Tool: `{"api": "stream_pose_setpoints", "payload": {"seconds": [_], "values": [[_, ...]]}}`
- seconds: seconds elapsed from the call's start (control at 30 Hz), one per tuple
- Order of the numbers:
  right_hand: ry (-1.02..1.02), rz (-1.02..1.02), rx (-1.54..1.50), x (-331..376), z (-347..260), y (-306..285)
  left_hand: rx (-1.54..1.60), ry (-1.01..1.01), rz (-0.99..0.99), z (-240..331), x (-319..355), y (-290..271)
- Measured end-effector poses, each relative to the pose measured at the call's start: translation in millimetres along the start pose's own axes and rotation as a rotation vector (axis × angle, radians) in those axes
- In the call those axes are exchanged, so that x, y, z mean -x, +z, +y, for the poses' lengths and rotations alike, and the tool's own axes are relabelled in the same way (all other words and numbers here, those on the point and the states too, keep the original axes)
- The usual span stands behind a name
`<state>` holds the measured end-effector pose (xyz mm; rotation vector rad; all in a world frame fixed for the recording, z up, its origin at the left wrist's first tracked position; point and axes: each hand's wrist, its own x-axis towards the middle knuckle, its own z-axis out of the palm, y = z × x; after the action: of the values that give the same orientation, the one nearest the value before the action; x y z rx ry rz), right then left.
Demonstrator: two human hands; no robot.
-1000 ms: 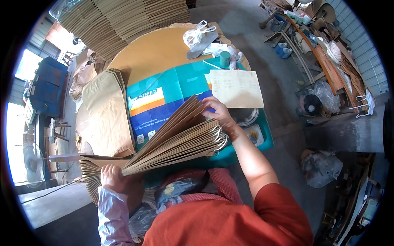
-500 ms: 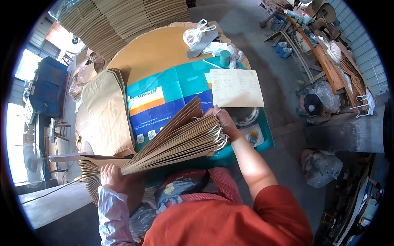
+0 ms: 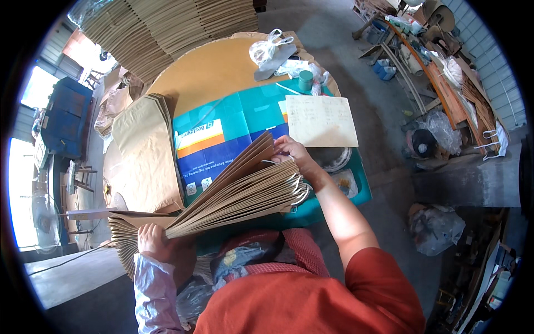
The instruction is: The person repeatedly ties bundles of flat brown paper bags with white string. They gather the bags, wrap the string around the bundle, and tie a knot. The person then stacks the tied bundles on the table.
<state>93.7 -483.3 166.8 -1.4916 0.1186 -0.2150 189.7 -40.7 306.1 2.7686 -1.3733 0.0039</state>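
Item one: a fanned bundle of brown paper bags (image 3: 233,203), which I find on my feed at the table's (image 3: 206,61) near edge, its left end jutting past. White cord handles (image 3: 307,192) stick out at its right end.

Item two: left hand (image 3: 151,241), clasped round the bundle at the table's near left. I take this as the anchor: it nips the paper into a waist, so both ends spread without coming apart.

Item three: right hand (image 3: 295,153), fingers bent and close together at the upper leaves, over the table's right part. It seems set there to separate the loose end; whether it pinches paper or cord, I cannot tell.

Item four: printed teal-and-blue sheet (image 3: 256,106), over the table's near half, likely a cover.

Item five: pale card (image 3: 322,122), table's right side, perhaps for reference.

Item six: flat brown stack (image 3: 146,150), table's left side, probably for easy reach.

Item seven: green tub (image 3: 305,80) and knotted white plastic bag (image 3: 266,53), table's far right, apparently out of the way.

Item eight: tall paper piles (image 3: 167,28), beyond the table's far edge.
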Motion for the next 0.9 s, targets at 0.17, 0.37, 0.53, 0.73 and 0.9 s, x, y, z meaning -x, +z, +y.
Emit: {"api": "stream_pose_setpoints", "payload": {"seconds": [0.17, 0.37, 0.53, 0.73, 0.9], "values": [[-0.029, 0.056, -0.03, 1.7, -3.0, 2.5, 0.004, 0.02, 0.02, 0.7, 0.0, -1.3], [0.142, 0.09, -0.095, 3.7, -5.9, 4.3, -0.007, 0.01, 0.009, 1.5, 0.2, -1.4], [0.212, 0.035, -0.085, 5.4, -20.5, 3.8, -0.011, 0.014, 0.028, 2.0, -0.2, -1.7], [-0.17, 0.169, 0.306, 8.2, -3.7, 6.4, -0.012, -0.012, 0.013, 4.2, -0.4, -3.2], [0.004, 0.099, -0.127, 11.0, -12.3, 11.2, -0.009, -0.023, 0.003, 3.3, 1.0, -2.5]]}}
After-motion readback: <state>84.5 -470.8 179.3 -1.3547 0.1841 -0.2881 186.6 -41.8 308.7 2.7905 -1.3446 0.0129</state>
